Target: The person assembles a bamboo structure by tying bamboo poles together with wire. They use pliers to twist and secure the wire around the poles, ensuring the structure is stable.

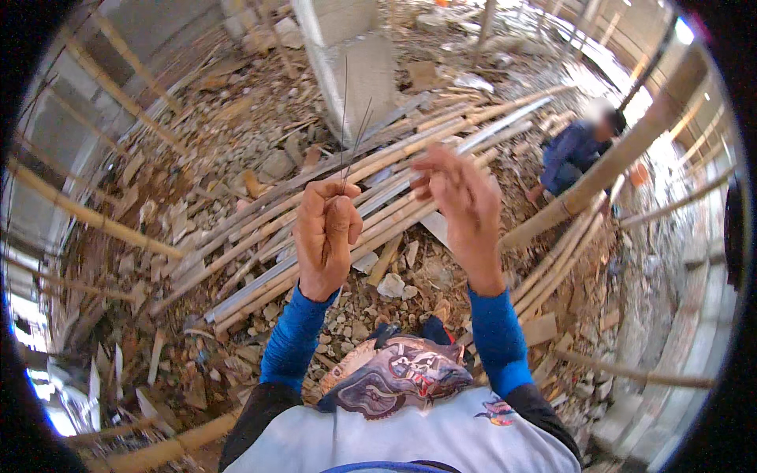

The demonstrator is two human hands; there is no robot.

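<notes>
While left hand (325,236) pinches thin wires (344,154) between thumb and curled forefinger, right hand (467,206) hangs to their right, fingers loosely bent, part-open, blurred; no hold visible. Wires' long axis: up, away from left fingertips, fanning slightly right. Left touching, right apart. Beyond: poles (505,113) diagonal on rubble (229,146).

Long poles (396,211) lie across rubble (236,150) near a concrete pillar (364,75).

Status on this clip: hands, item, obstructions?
Left hand shut on thin wires, ends upward. Right hand loosely open, blurred, apart from them. Poles on ground beyond; nothing visibly blocking.
</notes>
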